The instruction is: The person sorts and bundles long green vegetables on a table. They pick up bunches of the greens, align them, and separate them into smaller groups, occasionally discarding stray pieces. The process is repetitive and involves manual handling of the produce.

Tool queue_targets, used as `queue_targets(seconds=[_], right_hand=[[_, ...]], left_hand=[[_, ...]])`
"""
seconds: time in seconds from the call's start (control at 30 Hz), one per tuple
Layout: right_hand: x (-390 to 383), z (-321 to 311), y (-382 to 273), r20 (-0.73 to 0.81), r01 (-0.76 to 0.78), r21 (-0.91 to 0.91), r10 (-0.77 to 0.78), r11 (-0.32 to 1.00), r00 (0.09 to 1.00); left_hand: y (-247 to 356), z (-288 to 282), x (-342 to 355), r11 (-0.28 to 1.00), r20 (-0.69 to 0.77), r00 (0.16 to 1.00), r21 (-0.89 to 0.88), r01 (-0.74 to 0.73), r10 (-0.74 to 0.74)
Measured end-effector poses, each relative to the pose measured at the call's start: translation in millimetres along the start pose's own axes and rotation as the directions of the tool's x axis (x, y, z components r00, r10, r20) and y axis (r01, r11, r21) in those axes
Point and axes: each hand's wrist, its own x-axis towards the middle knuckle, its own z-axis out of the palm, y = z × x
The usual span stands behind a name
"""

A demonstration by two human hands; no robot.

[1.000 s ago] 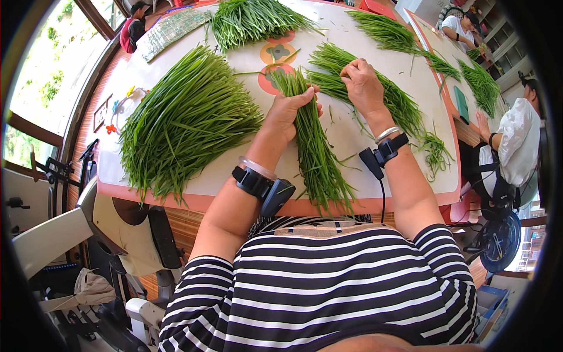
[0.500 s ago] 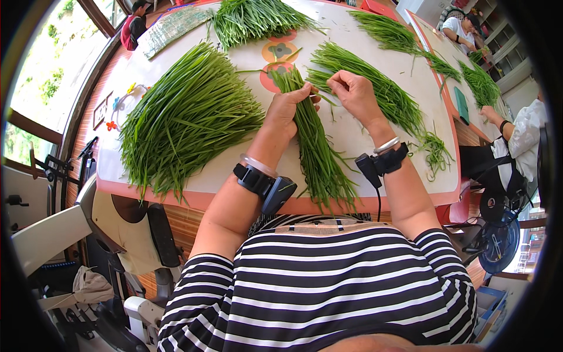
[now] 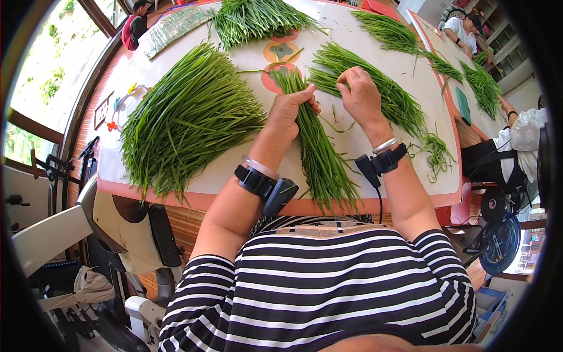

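My left hand (image 3: 291, 111) is wrapped around a bunch of green garlic chives (image 3: 319, 149), whose long leaves run down toward the table's near edge. Its upper ends stick out beyond my thumb. Just to the right, my right hand (image 3: 359, 97) has its fingers bent in a pinch; whatever lies between the fingertips is too small to make out. It hovers by a second pile of chives (image 3: 399, 97), apart from the bunch. A broad heap of chives (image 3: 190, 123) lies left of my left hand.
More chives (image 3: 252, 23) lie at the far side of the table (image 3: 234, 182), near a patterned mat (image 3: 176, 29). Loose scraps (image 3: 437, 152) lie at the right. People sit at a second table (image 3: 451, 76) on the right. Exercise equipment (image 3: 126, 229) stands at the lower left.
My right hand has moved slightly right, away from the bunch, and a thin leaf now lies on the table below it. My left hand keeps its hold.
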Motion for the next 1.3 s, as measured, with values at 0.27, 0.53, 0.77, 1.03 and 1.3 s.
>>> queue_targets(seconds=[0.27,0.53,0.77,1.03,1.3], right_hand=[[-4,-8,-34,0.109,-0.121,0.41,0.083,0.904,0.991],[-10,-25,0,0.481,-0.355,0.394,0.139,0.848,0.866],[-2,-38,14,0.298,-0.226,0.248,0.148,0.942,0.943],[0,6,7,0.199,-0.116,-0.106,0.135,0.988,0.971],[-1,-5,3,0.106,-0.229,0.199,0.211,0.953,0.972]], left_hand=[[1,6,-4,1.0,-0.031,0.999,0.024,-0.016,0.016],[20,17,-11,0.991,-0.003,0.999,-0.13,-0.039,0.039],[25,1,-7,0.967,0.068,0.997,-0.248,0.058,-0.043],[20,4,-7,0.989,-0.007,0.997,-0.133,0.069,-0.071],[15,3,-6,0.991,-0.025,0.996,-0.11,0.077,-0.08]])
